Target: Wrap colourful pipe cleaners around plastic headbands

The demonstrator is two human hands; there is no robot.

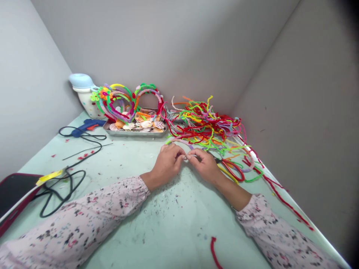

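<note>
Above the middle of the table, my left hand and my right hand meet at the fingertips. Both are closed in a pinch on a pipe cleaner, and only a small pale bit of it shows between them. A pink, purple and green fuzzy arc curves up behind the fingers; it seems to be part of the held piece, but the fingers cover where it joins. Just beyond my right wrist lie red-handled scissors, partly hidden by that hand.
A tangled heap of coloured pipe cleaners lies at the back right. Fuzzy headbands stand on a metal tray of shells. Leftward are a blue glue gun, its black cable, a cup and a dark-screened device.
</note>
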